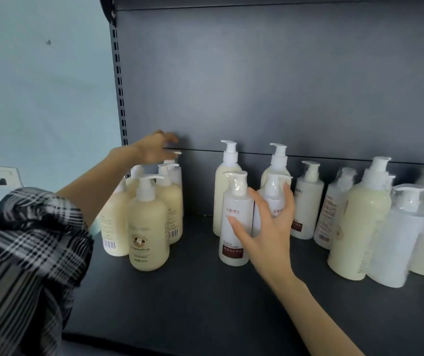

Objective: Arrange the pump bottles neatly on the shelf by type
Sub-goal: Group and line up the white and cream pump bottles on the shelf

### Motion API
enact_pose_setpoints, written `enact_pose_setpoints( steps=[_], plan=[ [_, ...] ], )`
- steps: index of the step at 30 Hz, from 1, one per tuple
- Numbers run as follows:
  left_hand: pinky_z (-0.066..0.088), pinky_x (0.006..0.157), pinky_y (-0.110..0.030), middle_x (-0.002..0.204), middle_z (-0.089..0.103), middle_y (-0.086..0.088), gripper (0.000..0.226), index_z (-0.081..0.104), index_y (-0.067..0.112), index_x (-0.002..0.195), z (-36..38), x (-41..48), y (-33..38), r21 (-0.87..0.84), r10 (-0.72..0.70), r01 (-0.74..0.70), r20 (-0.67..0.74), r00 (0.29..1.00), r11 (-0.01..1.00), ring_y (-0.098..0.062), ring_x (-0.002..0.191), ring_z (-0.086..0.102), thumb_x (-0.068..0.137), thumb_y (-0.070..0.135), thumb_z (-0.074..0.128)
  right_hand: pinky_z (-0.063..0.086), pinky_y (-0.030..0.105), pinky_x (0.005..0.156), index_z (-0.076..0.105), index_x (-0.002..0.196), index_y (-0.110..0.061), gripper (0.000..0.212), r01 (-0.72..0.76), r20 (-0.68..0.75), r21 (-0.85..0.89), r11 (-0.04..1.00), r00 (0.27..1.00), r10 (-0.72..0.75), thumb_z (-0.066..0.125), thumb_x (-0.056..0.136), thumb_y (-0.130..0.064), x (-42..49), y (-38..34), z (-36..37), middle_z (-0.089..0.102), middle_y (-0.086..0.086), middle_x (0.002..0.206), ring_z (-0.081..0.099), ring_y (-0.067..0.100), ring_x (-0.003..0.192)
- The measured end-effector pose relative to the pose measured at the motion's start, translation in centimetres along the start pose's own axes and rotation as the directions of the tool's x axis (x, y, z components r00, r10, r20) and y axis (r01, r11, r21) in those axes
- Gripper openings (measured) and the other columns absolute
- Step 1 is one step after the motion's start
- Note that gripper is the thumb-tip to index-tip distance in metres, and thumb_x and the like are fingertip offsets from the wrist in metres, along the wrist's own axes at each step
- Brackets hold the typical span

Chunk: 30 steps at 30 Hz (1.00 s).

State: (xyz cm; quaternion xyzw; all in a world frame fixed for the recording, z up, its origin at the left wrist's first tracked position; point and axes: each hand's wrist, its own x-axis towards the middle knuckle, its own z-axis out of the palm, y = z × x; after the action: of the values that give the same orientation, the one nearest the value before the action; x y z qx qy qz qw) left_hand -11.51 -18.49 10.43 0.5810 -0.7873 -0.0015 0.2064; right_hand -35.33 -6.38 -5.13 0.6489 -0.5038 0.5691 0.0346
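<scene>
Cream bottles [148, 222] grouped left — the rest mixed (white among cream). The right hand [265, 227] splays open fingers [286, 204] against two white bottles [235, 201]; the left hand [154, 147] curls over rear pumps [173, 163], grip unclear.

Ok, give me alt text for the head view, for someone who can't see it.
A person's right hand, fingers spread, reaches to two white conditioner bottles mid-shelf, while the left hand is over the pump tops of a cluster of cream bottles at the left. More cream and white bottles stand mixed to the right on the dark shelf.
</scene>
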Motion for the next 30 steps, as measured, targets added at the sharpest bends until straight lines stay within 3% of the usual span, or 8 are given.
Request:
enact_pose_setpoints(
  steps=[3,9,14,20,22,25,30],
  plan=[
    [0.033,0.099,-0.031,0.139,0.044,-0.011,0.046,0.043,0.012,0.137,0.7,0.4,-1.1,0.100,-0.024,0.017,0.078,0.997,0.995,-0.031,0.124,0.044,0.094,0.024,0.054,0.026,0.051,0.114,0.036,0.134,-0.045,0.062,-0.004,-0.002,0.001,1.000,1.000,0.004,0.068,0.081,-0.046,0.0,0.1,0.1,-0.005,-0.016,0.151,0.004,0.017,0.145],
    [0.035,0.078,-0.026,0.113,0.061,-0.015,0.029,0.058,0.007,0.116,0.6,0.8,-0.9,0.044,0.004,-0.006,0.036,0.999,0.999,-0.024,0.091,0.049,0.091,0.022,0.059,0.025,0.048,0.114,0.035,0.134,-0.045,0.062,0.011,-0.004,0.003,1.000,1.000,-0.011,0.068,0.081,-0.046,0.1,0.2,0.2,-0.006,-0.017,0.150,0.004,0.015,0.145],
    [0.039,0.081,-0.028,0.111,0.063,-0.015,0.024,0.062,0.005,0.110,0.8,1.1,-0.3,0.009,0.003,-0.003,-0.001,1.000,1.000,-0.026,0.096,0.055,0.089,0.018,0.062,0.025,0.049,0.114,0.035,0.134,-0.047,0.063,0.034,-0.006,0.010,0.999,0.999,-0.034,0.068,0.081,-0.047,0.1,0.4,0.0,-0.003,-0.015,0.150,0.004,0.015,0.145],
    [0.038,0.070,-0.019,0.099,0.058,-0.008,0.022,0.061,0.000,0.110,0.3,1.8,0.6,-0.173,0.002,-0.023,-0.120,0.993,0.985,-0.019,0.091,0.050,0.089,0.007,0.060,0.026,0.049,0.114,0.029,0.134,-0.049,0.065,0.017,0.000,-0.027,0.999,1.000,-0.017,0.064,0.080,-0.054,0.2,0.6,0.1,-0.002,-0.011,0.152,0.006,0.019,0.145],
    [0.039,0.064,-0.012,0.095,0.057,-0.007,0.021,0.060,0.001,0.109,-0.2,1.9,1.0,-0.336,-0.008,-0.058,-0.190,0.982,0.940,-0.019,0.089,0.050,0.089,0.001,0.058,0.026,0.051,0.113,0.031,0.134,-0.047,0.063,0.025,-0.002,-0.034,0.999,1.000,-0.025,0.062,0.080,-0.056,0.2,0.7,0.1,-0.003,-0.013,0.152,0.006,0.020,0.145],
    [0.046,0.064,-0.019,0.086,0.055,-0.001,0.013,0.056,0.009,0.101,-1.3,1.7,1.8,-0.599,-0.031,-0.133,-0.256,0.966,0.790,-0.016,0.081,0.053,0.091,0.000,0.056,0.027,0.053,0.112,0.032,0.133,-0.047,0.061,0.032,-0.003,-0.026,0.999,0.999,-0.032,0.061,0.081,-0.055,0.2,0.8,0.1,-0.005,-0.016,0.150,0.007,0.021,0.145],
    [0.051,0.064,-0.018,0.084,0.057,0.001,0.016,0.058,0.020,0.085,-2.9,0.4,4.4,-0.745,-0.039,-0.282,-0.381,0.924,0.604,-0.005,0.071,0.057,0.091,0.005,0.057,0.026,0.054,0.113,0.032,0.135,-0.045,0.062,0.028,0.000,-0.029,0.999,1.000,-0.028,0.063,0.081,-0.052,0.2,0.8,0.2,-0.003,-0.016,0.150,0.007,0.021,0.145]
  ],
)
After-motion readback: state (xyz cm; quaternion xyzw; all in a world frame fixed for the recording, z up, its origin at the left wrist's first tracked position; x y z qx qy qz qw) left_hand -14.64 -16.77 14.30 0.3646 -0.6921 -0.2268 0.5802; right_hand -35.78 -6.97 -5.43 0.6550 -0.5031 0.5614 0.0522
